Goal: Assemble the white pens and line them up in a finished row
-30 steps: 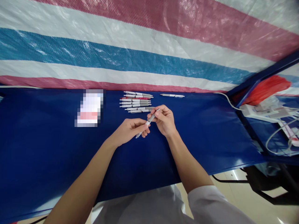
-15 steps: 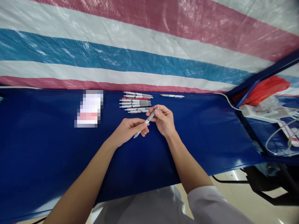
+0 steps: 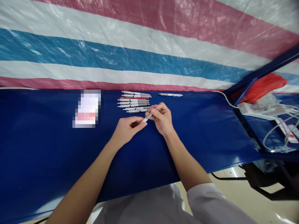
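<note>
From where I stand, at the left of the frame there is a pale flat thing (image 3: 86, 109), blurred so that I cannot tell what it is, on the blue table (image 3: 58, 155). Next, left of the centre, comes the left hand (image 3: 127, 129); its thumb and forefinger are brought together on the white barrel of a pen (image 3: 147, 118), with a hollow left between thumb and palm. The rear end of this pen goes out of my sight in that hand. Above, at the upper centre, a row of pens (image 3: 134, 102) lies nearly level, one of them red. The held pen is in the middle of the frame, raised between both hands, and its long axis is slanted, from lower left to upper right, so it crosses the direction of the row. The right hand (image 3: 163, 119) is the nearer one to its tip: thumb and fingers are pressed around the grey front part, and the bright tip shows just past the thumb. These fingers appear near the right ends of the lowest pens of the row, but whether they touch, I cannot tell. Farther to the right, in the upper part, a single pen (image 3: 170, 94) lies apart from the row.
</note>
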Tool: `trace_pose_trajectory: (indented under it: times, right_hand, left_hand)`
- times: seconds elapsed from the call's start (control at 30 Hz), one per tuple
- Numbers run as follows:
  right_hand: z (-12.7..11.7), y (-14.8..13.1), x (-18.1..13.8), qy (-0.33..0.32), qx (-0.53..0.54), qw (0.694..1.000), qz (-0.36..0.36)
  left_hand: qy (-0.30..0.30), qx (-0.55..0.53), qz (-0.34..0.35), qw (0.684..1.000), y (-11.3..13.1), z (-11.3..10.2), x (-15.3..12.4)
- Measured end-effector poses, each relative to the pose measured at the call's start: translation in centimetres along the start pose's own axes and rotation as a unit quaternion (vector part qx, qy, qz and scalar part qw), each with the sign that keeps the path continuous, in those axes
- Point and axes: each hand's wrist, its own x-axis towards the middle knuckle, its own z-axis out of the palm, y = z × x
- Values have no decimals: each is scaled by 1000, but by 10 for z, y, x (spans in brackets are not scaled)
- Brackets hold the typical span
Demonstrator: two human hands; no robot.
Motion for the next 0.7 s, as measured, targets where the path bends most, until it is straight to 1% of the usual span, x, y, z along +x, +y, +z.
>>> trace_pose_trajectory:
  times: [0.07,0.1,0.2,0.3,0.4,0.47,0.53,0.6,0.7]
  right_hand:
    - [1,0,1,22,-8,1000,-7]
    - [2,1,1,27,-11,1000,-9]
    - [1,1,0,24,-13,1000,-6]
    - [-2,1,-1,-1,-6,1000,4]
    - [-5,0,-1,-39,11,999,9]
    - [-6,0,-2,-56,18,998,13]
    - [-6,-1,-3,-64,18,998,19]
    - [-6,-2,-3,-65,14,997,27]
    - [-5,-2,-4,-54,8,998,30]
  left_hand:
    - [29,24,14,999,-2,2,0]
    - [25,21,10,999,-2,2,0]
    - [-38,-36,-26,998,-2,0,1]
    - [-105,-124,-63,985,-1,-4,0]
    - [-143,-204,-93,964,-1,-7,-1]
    - [-163,-233,-106,953,-2,-9,-2]
    - [-181,-238,-113,947,-2,-9,-3]
    - [-191,-226,-115,948,-1,-10,-3]
    - [-177,-181,-94,963,2,-10,-2]
